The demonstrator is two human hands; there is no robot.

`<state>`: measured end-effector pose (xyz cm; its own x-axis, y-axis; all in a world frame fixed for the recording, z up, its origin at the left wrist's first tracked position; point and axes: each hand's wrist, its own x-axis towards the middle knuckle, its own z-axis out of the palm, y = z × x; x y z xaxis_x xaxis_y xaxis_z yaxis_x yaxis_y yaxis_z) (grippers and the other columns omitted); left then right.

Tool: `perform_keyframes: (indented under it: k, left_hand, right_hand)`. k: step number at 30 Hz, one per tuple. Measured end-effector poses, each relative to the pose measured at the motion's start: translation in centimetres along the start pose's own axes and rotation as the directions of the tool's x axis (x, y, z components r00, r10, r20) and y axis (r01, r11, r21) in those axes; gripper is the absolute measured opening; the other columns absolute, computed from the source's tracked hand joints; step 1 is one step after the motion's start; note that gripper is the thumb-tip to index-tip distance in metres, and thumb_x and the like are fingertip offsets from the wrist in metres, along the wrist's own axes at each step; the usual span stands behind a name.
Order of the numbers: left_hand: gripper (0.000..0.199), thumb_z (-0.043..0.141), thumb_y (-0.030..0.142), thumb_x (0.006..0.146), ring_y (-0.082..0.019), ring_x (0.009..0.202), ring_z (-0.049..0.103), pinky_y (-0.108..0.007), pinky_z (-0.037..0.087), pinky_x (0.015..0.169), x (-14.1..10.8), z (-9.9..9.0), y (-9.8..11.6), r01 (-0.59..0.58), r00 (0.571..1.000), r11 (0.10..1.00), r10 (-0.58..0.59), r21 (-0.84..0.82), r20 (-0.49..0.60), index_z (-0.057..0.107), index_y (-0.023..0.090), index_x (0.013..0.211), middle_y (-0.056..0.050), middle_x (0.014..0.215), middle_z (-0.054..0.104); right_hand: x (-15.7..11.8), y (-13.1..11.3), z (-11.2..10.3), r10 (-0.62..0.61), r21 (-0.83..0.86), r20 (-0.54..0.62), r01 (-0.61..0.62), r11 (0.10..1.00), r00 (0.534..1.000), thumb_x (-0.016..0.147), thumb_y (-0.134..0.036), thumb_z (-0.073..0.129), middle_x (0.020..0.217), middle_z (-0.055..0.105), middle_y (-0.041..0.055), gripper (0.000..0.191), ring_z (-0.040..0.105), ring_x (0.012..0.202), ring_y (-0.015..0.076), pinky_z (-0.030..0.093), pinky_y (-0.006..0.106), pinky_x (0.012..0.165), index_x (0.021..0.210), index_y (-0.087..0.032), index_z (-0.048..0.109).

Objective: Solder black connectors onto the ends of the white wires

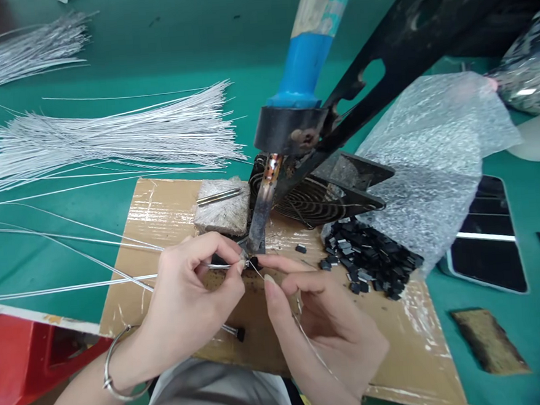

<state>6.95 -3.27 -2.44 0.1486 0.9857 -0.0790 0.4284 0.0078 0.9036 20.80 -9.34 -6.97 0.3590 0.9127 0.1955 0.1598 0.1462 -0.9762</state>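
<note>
My left hand (191, 297) is closed in a pinch on a thin white wire, whose end lies at the tip of a soldering iron (260, 212). My right hand (326, 316) pinches a strand of solder wire (313, 347) between thumb and finger; its loose part trails down across the palm. The solder's end meets the wire end beside a small black piece (252, 263), just under the iron's tip. Fingertips hide part of this contact. The iron has a blue handle (304, 64) and hangs tip-down in a black metal bracket (359, 97).
A cardboard sheet (401, 354) covers the green table. On it are a pale block (220, 215), a round black fan grille (310, 206) and a heap of small black pieces (370, 257). Bundled white wires (117, 136) lie left; bubble wrap (436, 135) and a phone (487, 236) lie right.
</note>
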Motion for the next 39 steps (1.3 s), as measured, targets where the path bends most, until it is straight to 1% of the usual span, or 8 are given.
perform_keyframes:
  k: [12,19,25,31,33,36,37,39]
  left_hand:
    - [0.014,0.063,0.013,0.081,-0.014,0.063,0.062,-0.026,0.043,0.055,0.1,0.0,0.0,-0.011,1.0,0.999,0.011,-0.033,0.005,0.07,0.019,0.071,-0.003,0.076,0.076]
    - [0.012,0.063,0.015,0.081,-0.014,0.061,0.059,-0.027,0.039,0.053,0.0,-0.1,0.1,0.004,1.0,1.0,-0.004,-0.01,0.014,0.069,0.019,0.071,-0.004,0.077,0.076]
    - [0.01,0.064,0.017,0.082,-0.019,0.07,0.068,-0.029,0.04,0.055,0.1,-0.2,-0.3,0.065,0.997,0.997,-0.064,-0.033,0.04,0.069,0.019,0.073,-0.005,0.081,0.078]
    - [0.009,0.067,0.019,0.083,-0.02,0.073,0.07,-0.03,0.045,0.06,-0.1,-0.1,-1.0,0.12,0.99,0.99,-0.113,-0.079,0.08,0.068,0.02,0.074,-0.005,0.082,0.078]
    - [0.009,0.067,0.018,0.083,-0.019,0.072,0.069,-0.03,0.045,0.059,-0.4,-0.1,-1.5,0.131,0.989,0.989,-0.125,-0.072,0.077,0.068,0.02,0.074,-0.005,0.082,0.078]
    - [0.01,0.068,0.017,0.085,-0.014,0.059,0.06,-0.027,0.038,0.051,-1.2,-0.1,-2.6,0.133,0.989,0.991,-0.133,0.009,0.067,0.07,0.02,0.076,-0.004,0.082,0.078]
    - [0.011,0.068,0.017,0.086,-0.013,0.056,0.058,-0.027,0.037,0.049,-1.6,-0.1,-3.0,0.123,0.99,0.991,-0.126,0.044,0.069,0.071,0.02,0.077,-0.004,0.083,0.078]
    - [0.013,0.068,0.015,0.09,-0.016,0.063,0.064,-0.028,0.044,0.055,-2.4,-0.1,-3.7,0.053,0.996,0.992,-0.061,0.116,0.072,0.074,0.021,0.079,-0.005,0.087,0.079]
  right_hand:
    - [-0.1,0.2,0.1,-0.006,0.001,-0.009,0.006,1.0,1.0,0.091,-0.006,0.074,0.108,0.083,0.002,0.019,0.08,0.103,0.0146,0.061,0.023,0.094,0.086,-0.023,0.067]
    - [-0.1,0.0,-0.1,-0.014,-0.01,0.005,0.014,1.0,1.0,0.093,-0.007,0.072,0.11,0.083,0.0033,0.018,0.08,0.105,0.0153,0.061,0.023,0.093,0.086,-0.023,0.065]
    - [-0.2,0.1,-0.4,-0.009,-0.027,0.023,0.01,1.0,1.0,0.094,-0.01,0.072,0.109,0.084,0.0061,0.017,0.081,0.104,0.0194,0.063,0.029,0.09,0.085,-0.023,0.065]
    - [-0.6,0.5,-0.4,0.018,-0.024,0.043,-0.017,1.0,0.999,0.097,-0.014,0.07,0.109,0.083,0.0077,0.017,0.081,0.101,0.0204,0.063,0.031,0.085,0.083,-0.022,0.063]
    - [-0.5,0.8,-0.7,0.032,-0.047,-0.027,-0.034,0.998,0.999,0.097,-0.017,0.072,0.101,0.082,0.0064,0.014,0.079,0.093,0.0195,0.062,0.031,0.081,0.087,-0.022,0.065]
    - [0.1,1.5,-2.0,0.081,-0.05,-0.227,-0.095,0.994,0.971,0.098,-0.024,0.075,0.079,0.07,-0.0011,0.01,0.069,0.07,0.0141,0.056,0.026,0.067,0.091,-0.021,0.068]
    - [0.3,1.9,-2.8,0.093,-0.009,-0.268,-0.099,0.995,0.959,0.099,-0.029,0.073,0.073,0.066,-0.0024,0.015,0.065,0.065,0.0136,0.053,0.027,0.064,0.087,-0.021,0.07]
    - [0.7,2.9,-4.7,0.108,0.159,-0.285,-0.065,0.985,0.953,0.101,-0.041,0.068,0.07,0.064,0.0,0.032,0.063,0.067,0.0168,0.051,0.032,0.065,0.077,-0.021,0.073]
